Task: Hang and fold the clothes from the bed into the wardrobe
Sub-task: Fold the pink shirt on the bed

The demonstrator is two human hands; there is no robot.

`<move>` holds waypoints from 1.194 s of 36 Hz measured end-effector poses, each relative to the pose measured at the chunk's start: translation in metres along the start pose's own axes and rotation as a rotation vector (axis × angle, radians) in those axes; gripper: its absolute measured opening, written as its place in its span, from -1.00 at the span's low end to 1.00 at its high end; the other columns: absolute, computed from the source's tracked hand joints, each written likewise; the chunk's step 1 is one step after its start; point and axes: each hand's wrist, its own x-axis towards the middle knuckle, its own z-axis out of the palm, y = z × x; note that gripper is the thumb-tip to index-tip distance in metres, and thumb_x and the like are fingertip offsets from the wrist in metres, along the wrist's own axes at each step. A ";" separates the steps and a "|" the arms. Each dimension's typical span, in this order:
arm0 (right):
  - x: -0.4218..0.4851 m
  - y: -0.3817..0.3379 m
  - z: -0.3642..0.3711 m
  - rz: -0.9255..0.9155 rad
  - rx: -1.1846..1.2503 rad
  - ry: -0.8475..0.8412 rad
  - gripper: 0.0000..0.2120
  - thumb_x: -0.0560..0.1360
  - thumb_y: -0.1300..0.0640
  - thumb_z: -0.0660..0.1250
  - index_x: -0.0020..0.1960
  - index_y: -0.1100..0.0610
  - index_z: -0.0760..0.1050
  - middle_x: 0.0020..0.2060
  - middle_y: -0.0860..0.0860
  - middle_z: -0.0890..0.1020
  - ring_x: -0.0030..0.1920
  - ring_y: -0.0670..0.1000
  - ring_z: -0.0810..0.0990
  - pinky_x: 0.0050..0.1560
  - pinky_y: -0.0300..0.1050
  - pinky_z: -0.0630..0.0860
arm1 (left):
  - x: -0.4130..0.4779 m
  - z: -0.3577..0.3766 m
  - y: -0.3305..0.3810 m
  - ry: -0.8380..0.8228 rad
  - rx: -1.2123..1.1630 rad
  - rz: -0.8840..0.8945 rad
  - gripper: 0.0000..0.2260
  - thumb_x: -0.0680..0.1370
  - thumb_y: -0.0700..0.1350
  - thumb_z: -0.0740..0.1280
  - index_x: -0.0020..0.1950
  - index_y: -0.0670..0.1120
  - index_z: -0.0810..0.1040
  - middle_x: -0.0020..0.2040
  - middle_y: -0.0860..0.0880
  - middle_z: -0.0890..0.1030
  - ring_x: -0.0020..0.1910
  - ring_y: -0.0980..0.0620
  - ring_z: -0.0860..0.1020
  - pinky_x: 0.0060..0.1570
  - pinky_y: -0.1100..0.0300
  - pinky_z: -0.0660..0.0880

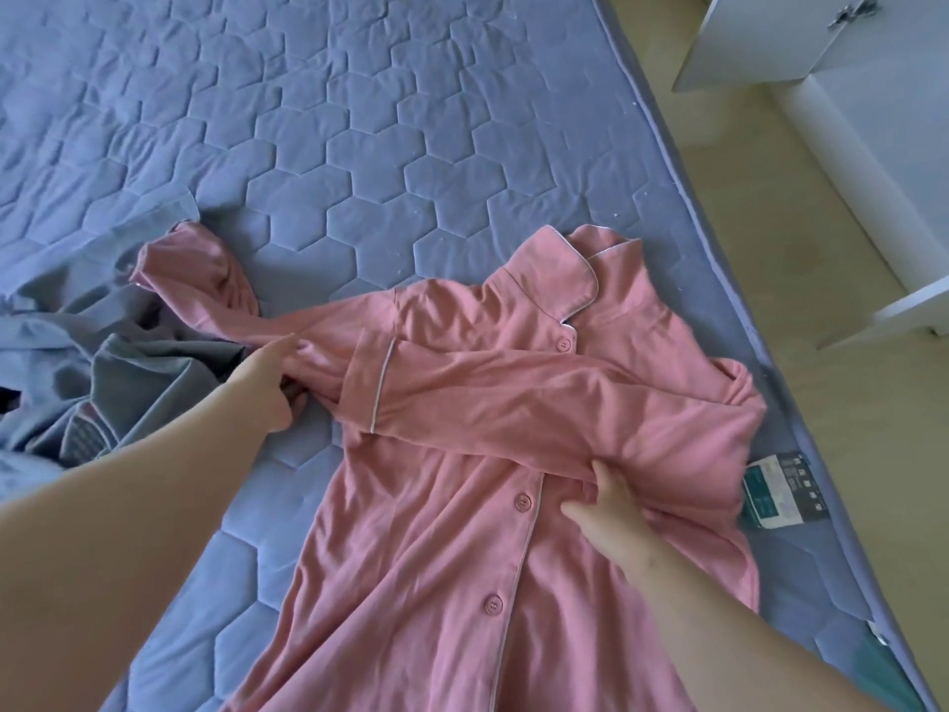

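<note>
Folding is at an early stage, I judge: the pink buttoned pyjama shirt with white piping (462, 454) lies flat between both hands, one sleeve laid across its chest. The left hand (269, 382) pinches the other sleeve; the right hand (606, 506) presses flat, fingers spread. Grey crumpled clothes (87, 362) wait beyond the left hand; the dark-and-teal tag (783, 493) beside the right is unreadable.

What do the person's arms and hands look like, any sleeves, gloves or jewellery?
Both forearms are bare, with no sleeves in view. The left hand and right hand wear no gloves, and no rings, watch or bracelets show. Fingernails are too blurred to judge.
</note>
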 end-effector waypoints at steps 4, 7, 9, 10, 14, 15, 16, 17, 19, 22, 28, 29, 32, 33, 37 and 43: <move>0.000 -0.001 0.006 0.030 -0.053 0.029 -0.28 0.45 0.07 0.31 0.51 0.10 0.06 0.50 0.05 0.10 0.50 0.10 0.03 0.45 0.06 0.07 | 0.000 0.000 0.018 -0.147 -0.087 -0.040 -0.82 0.57 0.02 0.25 -0.13 -0.07 0.46 -0.23 -0.01 0.47 -0.21 0.06 0.49 -0.03 0.22 0.43; 0.000 -0.003 0.010 0.057 -0.113 0.056 -0.29 0.47 0.06 0.29 0.52 0.09 0.03 0.51 0.05 0.06 0.50 0.10 -0.01 0.46 0.07 0.05 | -0.005 -0.009 0.024 -0.202 -0.188 -0.175 -0.86 0.54 -0.07 0.31 -0.09 -0.14 0.51 -0.19 0.01 0.57 -0.12 0.13 0.52 0.16 0.31 0.41; -0.001 -0.005 0.013 0.076 -0.146 0.078 -0.30 0.48 0.05 0.28 0.52 0.08 0.02 0.52 0.04 0.04 0.51 0.10 -0.02 0.45 0.03 0.04 | -0.009 -0.019 0.019 -0.191 -0.164 -0.161 -0.86 0.55 -0.12 0.29 -0.17 -0.15 0.48 -0.30 0.05 0.54 -0.28 0.19 0.49 0.07 0.46 0.40; -0.002 -0.006 0.014 0.085 -0.160 0.086 -0.30 0.48 0.04 0.27 0.52 0.08 0.01 0.52 0.04 0.04 0.51 0.10 -0.02 0.44 0.01 0.03 | -0.010 -0.023 0.014 -0.194 -0.119 -0.104 -0.84 0.58 -0.16 0.25 -0.20 -0.15 0.44 -0.35 0.05 0.53 -0.36 0.18 0.49 -0.02 0.49 0.43; -0.004 -0.016 0.012 0.108 -0.195 0.064 -0.30 0.49 0.04 0.25 0.52 0.09 -0.01 0.52 0.06 0.03 0.51 0.11 -0.02 0.45 0.00 0.01 | -0.016 -0.036 0.005 -0.193 -0.181 0.017 -0.87 0.58 -0.21 0.19 -0.17 -0.15 0.41 -0.25 -0.06 0.46 -0.32 0.04 0.48 0.19 0.17 0.44; -0.005 -0.019 0.012 0.119 -0.206 0.062 -0.30 0.49 0.04 0.24 0.52 0.10 -0.02 0.52 0.06 0.03 0.51 0.11 -0.02 0.45 0.02 0.01 | -0.016 -0.040 0.010 -0.223 -0.266 0.019 -0.93 0.56 -0.19 0.23 -0.11 -0.14 0.46 -0.19 -0.06 0.50 -0.25 0.04 0.51 0.14 0.15 0.48; -0.006 -0.023 0.011 0.134 -0.225 0.074 -0.31 0.49 0.03 0.23 0.52 0.10 -0.01 0.52 0.06 0.03 0.51 0.11 -0.01 0.45 0.04 0.02 | -0.017 -0.044 0.017 -0.255 -0.365 0.023 -0.92 0.55 -0.16 0.25 -0.01 -0.13 0.50 -0.11 -0.05 0.55 -0.15 0.04 0.55 0.02 0.16 0.53; -0.009 -0.029 0.011 0.154 -0.252 0.098 -0.31 0.48 0.01 0.22 0.51 0.10 -0.01 0.52 0.07 0.03 0.50 0.12 0.01 0.44 0.06 0.04 | -0.020 -0.048 0.023 -0.291 -0.447 0.032 -0.85 0.54 -0.13 0.26 0.08 -0.12 0.52 -0.03 -0.05 0.59 -0.05 0.04 0.57 -0.07 0.15 0.53; -0.016 -0.040 0.014 0.164 -0.323 0.167 -0.32 0.50 -0.05 0.20 0.50 0.10 -0.01 0.51 0.09 0.04 0.49 0.16 0.05 0.42 0.07 0.07 | -0.025 -0.054 0.031 -0.362 -0.523 0.074 -0.77 0.52 -0.06 0.25 0.10 -0.11 0.57 0.03 -0.06 0.65 0.06 0.01 0.59 -0.05 0.12 0.51; -0.028 -0.053 0.023 0.036 -0.408 0.179 -0.36 0.56 -0.07 0.14 0.52 0.05 -0.07 0.52 0.09 0.01 0.49 0.17 0.03 0.42 0.08 0.08 | -0.040 -0.060 0.040 -0.430 -0.693 0.122 -0.73 0.37 -0.08 0.31 -0.02 -0.17 0.64 0.06 -0.14 0.65 0.09 -0.11 0.61 0.14 0.02 0.47; -0.026 -0.044 0.023 0.003 -0.398 0.034 -0.31 0.55 -0.07 0.19 0.53 0.05 -0.10 0.52 0.05 0.00 0.51 0.16 0.00 0.43 0.08 0.12 | -0.050 -0.077 0.067 -0.377 -0.989 0.221 -0.71 0.53 -0.07 0.28 0.19 -0.15 0.55 0.13 -0.21 0.61 0.08 -0.21 0.61 0.19 -0.08 0.45; -0.024 -0.042 0.020 0.002 -0.401 0.016 -0.31 0.55 -0.05 0.20 0.53 0.04 -0.11 0.53 0.04 -0.02 0.51 0.17 0.00 0.44 0.07 0.10 | -0.050 -0.080 0.070 -0.376 -1.008 0.241 -0.71 0.54 -0.02 0.27 0.17 -0.14 0.56 0.14 -0.21 0.61 0.09 -0.21 0.60 0.18 -0.08 0.46; -0.021 -0.041 0.018 0.020 -0.396 -0.018 -0.30 0.55 0.00 0.19 0.54 0.04 -0.12 0.53 0.04 -0.04 0.51 0.18 -0.03 0.46 0.05 0.04 | -0.053 -0.087 0.073 -0.362 -1.050 0.286 -0.59 0.60 0.12 0.10 0.20 -0.13 0.55 0.09 -0.23 0.63 0.11 -0.21 0.58 0.14 -0.08 0.45; -0.020 -0.042 0.019 0.026 -0.399 -0.023 -0.31 0.55 0.00 0.19 0.54 0.05 -0.12 0.53 0.05 -0.04 0.51 0.17 -0.03 0.47 0.04 0.02 | -0.054 -0.089 0.073 -0.374 -1.074 0.294 -0.57 0.63 0.10 0.04 0.13 -0.16 0.56 0.00 -0.23 0.65 0.10 -0.17 0.57 0.11 -0.02 0.45; -0.024 -0.053 0.018 0.075 -0.390 -0.013 -0.32 0.55 -0.04 0.18 0.53 0.08 -0.09 0.53 0.10 0.00 0.51 0.16 0.01 0.47 0.05 0.03 | -0.063 -0.089 0.076 -0.499 -1.063 0.280 -0.68 0.63 -0.15 0.04 -0.14 -0.22 0.53 -0.16 -0.15 0.63 -0.02 -0.06 0.55 -0.22 0.11 0.47; -0.046 -0.103 0.018 -0.142 -0.312 0.212 -0.40 0.51 0.08 0.20 0.50 -0.03 0.07 0.49 0.06 0.11 0.44 0.15 0.17 0.35 0.06 0.23 | -0.073 -0.087 0.088 -0.329 -0.718 0.104 -0.67 0.62 -0.10 0.18 0.33 -0.22 0.43 0.28 -0.10 0.52 0.26 0.00 0.50 0.14 0.16 0.46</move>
